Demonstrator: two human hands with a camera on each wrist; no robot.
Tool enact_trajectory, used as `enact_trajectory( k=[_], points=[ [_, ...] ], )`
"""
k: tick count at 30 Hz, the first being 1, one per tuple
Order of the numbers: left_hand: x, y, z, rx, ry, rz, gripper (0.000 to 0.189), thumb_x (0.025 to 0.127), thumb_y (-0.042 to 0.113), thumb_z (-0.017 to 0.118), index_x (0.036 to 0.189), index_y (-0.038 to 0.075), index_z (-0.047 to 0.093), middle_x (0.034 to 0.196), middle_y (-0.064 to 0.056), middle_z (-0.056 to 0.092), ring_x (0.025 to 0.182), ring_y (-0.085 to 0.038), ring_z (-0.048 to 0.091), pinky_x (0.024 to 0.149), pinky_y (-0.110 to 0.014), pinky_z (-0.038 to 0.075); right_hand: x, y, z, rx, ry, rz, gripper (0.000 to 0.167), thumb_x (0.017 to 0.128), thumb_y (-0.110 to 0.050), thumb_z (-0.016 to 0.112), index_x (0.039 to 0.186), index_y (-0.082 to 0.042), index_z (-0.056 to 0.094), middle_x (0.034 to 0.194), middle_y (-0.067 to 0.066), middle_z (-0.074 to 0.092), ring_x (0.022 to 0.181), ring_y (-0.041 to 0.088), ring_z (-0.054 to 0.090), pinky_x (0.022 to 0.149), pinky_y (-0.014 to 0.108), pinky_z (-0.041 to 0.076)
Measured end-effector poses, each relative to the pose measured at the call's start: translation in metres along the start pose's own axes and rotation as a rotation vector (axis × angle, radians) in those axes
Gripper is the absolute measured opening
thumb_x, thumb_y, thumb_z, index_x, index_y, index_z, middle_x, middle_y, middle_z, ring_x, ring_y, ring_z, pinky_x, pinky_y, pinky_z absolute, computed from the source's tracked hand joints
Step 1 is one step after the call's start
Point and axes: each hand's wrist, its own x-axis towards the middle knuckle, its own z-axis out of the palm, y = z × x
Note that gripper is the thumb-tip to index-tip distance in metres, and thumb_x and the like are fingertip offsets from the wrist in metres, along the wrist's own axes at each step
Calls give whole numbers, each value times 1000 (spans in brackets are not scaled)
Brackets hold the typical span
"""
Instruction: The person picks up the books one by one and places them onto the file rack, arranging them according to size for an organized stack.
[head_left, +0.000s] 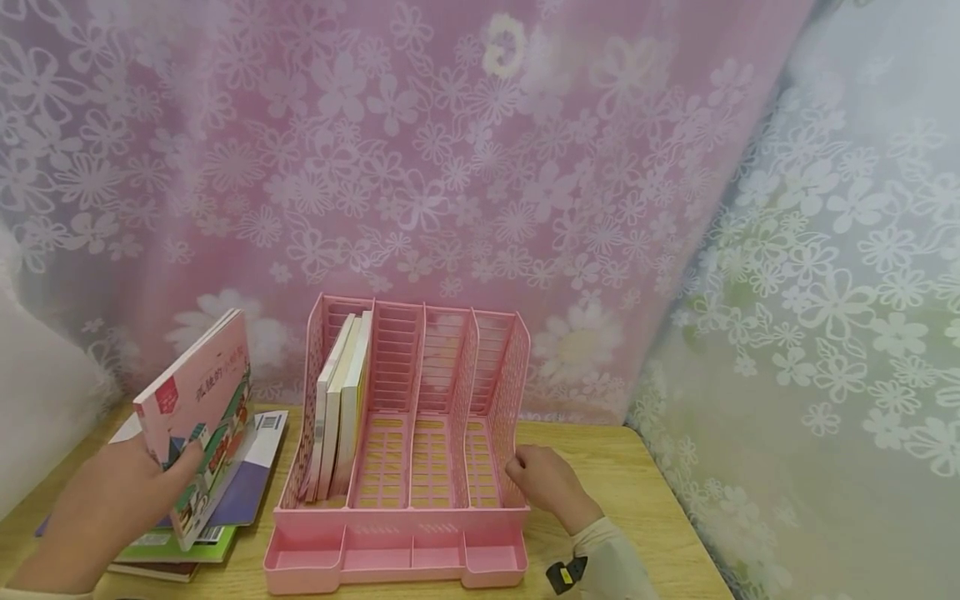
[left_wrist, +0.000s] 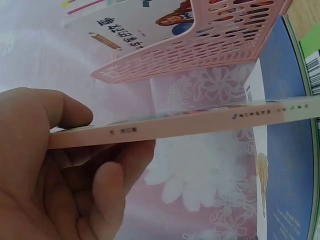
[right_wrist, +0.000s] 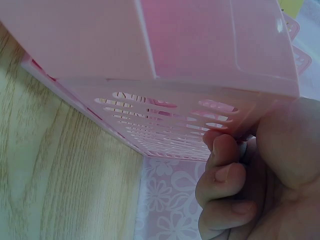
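My left hand (head_left: 123, 500) grips a thin pink picture book (head_left: 213, 400), thumb on its illustrated cover and fingers behind. The left wrist view shows its spine (left_wrist: 175, 130) edge-on between thumb and fingers. The book is upright and tilted, over a pile of books at the left. At the right, my right hand (head_left: 551, 483) holds the side wall of a pink plastic book rack (head_left: 397, 523), its fingers curled against the slotted panel (right_wrist: 165, 117) in the right wrist view. Several books (head_left: 341, 408) lean in the rack's leftmost compartment.
The pile on the left includes a blue-purple book (head_left: 251, 483) and a green one (head_left: 217, 548). Small trays (head_left: 378, 560) line the rack's front. A flowered pink curtain (head_left: 450, 167) hangs behind the wooden table (head_left: 630, 525), with a pale curtain (head_left: 825, 333) at the right.
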Motion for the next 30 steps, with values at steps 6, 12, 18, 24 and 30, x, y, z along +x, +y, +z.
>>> enact_trajectory(
  k=[6,12,18,24,30],
  points=[
    [1,-2,-2,7,-47,-5,69,107,53,39,127,-10,58,75,-6,72,64,-18,57,56,-38,39,0,-1,0,10,-5,6,31,99,-14,51,68,-14,49,61,-2,44,52,12,36,53,29,30],
    [-2,2,-5,-9,34,6,70,104,51,46,134,-12,52,107,-33,70,66,-23,58,52,-39,39,0,-1,0,6,1,2,31,99,-14,51,68,-15,49,60,-3,44,52,12,36,53,29,30],
    [-8,11,-12,4,115,45,68,104,48,49,131,-14,48,102,-35,70,61,-22,51,49,-37,36,-1,-2,-1,12,4,9,30,99,-15,52,69,-14,50,61,-2,45,53,12,38,52,29,31],
    [-8,16,-15,25,52,49,75,106,53,44,132,-17,46,92,-24,71,62,-21,53,51,-38,39,-1,-3,-1,2,6,16,29,98,-15,53,69,-15,50,61,-2,46,53,12,39,52,29,31],
    [-6,19,-11,26,50,95,63,110,43,41,122,-16,58,73,-7,65,59,-20,46,52,-37,35,-1,-2,-1,-1,9,23,28,98,-15,53,70,-15,50,62,-2,46,53,12,39,53,29,31]
  ],
)
